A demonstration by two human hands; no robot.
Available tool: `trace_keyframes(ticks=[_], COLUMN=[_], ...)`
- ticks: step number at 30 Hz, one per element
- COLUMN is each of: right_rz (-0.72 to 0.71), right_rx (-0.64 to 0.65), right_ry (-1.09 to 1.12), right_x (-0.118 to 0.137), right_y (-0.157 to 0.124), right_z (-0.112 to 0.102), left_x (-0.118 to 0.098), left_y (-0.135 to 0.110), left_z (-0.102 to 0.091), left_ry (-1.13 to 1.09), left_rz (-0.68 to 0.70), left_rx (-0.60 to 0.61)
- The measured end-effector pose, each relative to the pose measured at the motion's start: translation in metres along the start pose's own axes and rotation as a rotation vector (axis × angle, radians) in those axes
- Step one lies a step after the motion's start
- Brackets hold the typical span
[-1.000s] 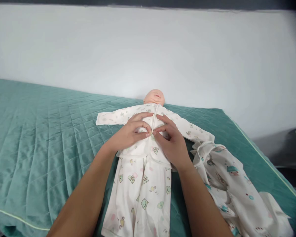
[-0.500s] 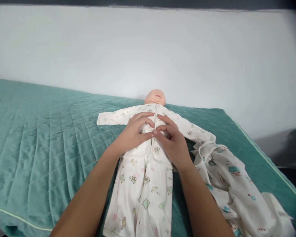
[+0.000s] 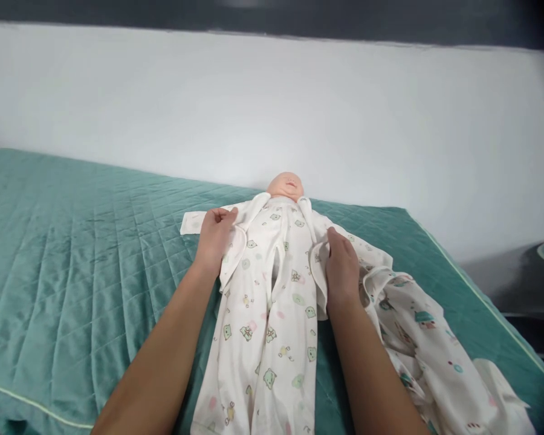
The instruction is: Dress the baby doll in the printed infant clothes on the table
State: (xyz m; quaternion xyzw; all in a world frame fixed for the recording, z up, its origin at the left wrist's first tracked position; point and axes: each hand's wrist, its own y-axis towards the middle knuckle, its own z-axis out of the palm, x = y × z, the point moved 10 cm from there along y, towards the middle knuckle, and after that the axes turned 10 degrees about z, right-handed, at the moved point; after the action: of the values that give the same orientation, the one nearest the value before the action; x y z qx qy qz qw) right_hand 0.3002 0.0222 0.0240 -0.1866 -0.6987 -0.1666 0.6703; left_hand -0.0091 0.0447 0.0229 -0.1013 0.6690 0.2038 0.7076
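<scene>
A baby doll [image 3: 285, 185] lies on its back, its head toward the wall. It wears a white printed jacket [image 3: 237, 246], spread wide at the front, and white trousers [image 3: 272, 356] with green bear prints reaching high up the chest. My left hand [image 3: 214, 237] is closed on the jacket's left front panel, fingertips bent over the cloth near the sleeve. On the other side my right hand [image 3: 343, 264] grips the right front panel, its fingers partly hidden behind the cloth. Both panels are folded outward from the doll's middle.
A green quilted cover [image 3: 95, 260] with a pale piped edge lies under everything. Another white printed garment [image 3: 428, 338] is crumpled at the right, beside my right forearm. A white wall [image 3: 163, 103] rises behind the doll.
My hands have moved apart from the middle of the chest, drawing the jacket's front panels open to each side. The trousers' upper part now shows. The view has tilted slightly upward.
</scene>
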Motion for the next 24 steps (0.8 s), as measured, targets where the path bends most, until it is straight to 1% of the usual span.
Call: trace_keyframes(ticks=[3, 4, 5, 7, 10, 12, 14, 16, 20, 22, 24], right_rz=[0.034, 0.047, 0.061, 0.093, 0.139, 0.153, 0.145, 0.123, 0.014, -0.036, -0.065], right_rx=[0.040, 0.060, 0.063, 0.012, -0.101, -0.169, -0.217, -0.228, -0.207, -0.192, -0.161], right_ry=[-0.098, -0.115, -0.116, -0.085, -0.030, -0.022, -0.052, -0.111, -0.359, -0.491, -0.570], right_x=[-0.001, -0.003, -0.005, -0.009, -0.012, -0.012, -0.010, -0.009, -0.003, -0.002, -0.003], right_y=[-0.005, -0.005, -0.003, 0.003, 0.010, 0.012, 0.013, 0.016, 0.024, 0.028, 0.032], right_z=[0.009, 0.011, 0.011, 0.001, -0.019, -0.030, -0.037, -0.042, -0.052, -0.059, -0.063], left_x=[-0.003, -0.003, -0.003, -0.003, -0.007, -0.010, -0.013, -0.019, -0.028, -0.031, -0.032], left_y=[0.000, 0.001, 0.003, 0.013, 0.030, 0.037, 0.040, 0.038, 0.029, 0.024, 0.021], left_z=[0.017, 0.019, 0.017, 0.002, -0.030, -0.042, -0.046, -0.050, -0.058, -0.054, -0.041], left_ry=[0.172, 0.200, 0.223, 0.280, 0.460, 0.586, 0.671, 0.712, 0.738, 0.769, 0.800], left_rz=[0.053, 0.065, 0.078, 0.125, 0.224, 0.291, 0.357, 0.424, 0.506, 0.530, 0.563], left_rx=[0.173, 0.208, 0.213, 0.138, -0.037, -0.095, -0.109, -0.137, -0.205, -0.195, -0.136])
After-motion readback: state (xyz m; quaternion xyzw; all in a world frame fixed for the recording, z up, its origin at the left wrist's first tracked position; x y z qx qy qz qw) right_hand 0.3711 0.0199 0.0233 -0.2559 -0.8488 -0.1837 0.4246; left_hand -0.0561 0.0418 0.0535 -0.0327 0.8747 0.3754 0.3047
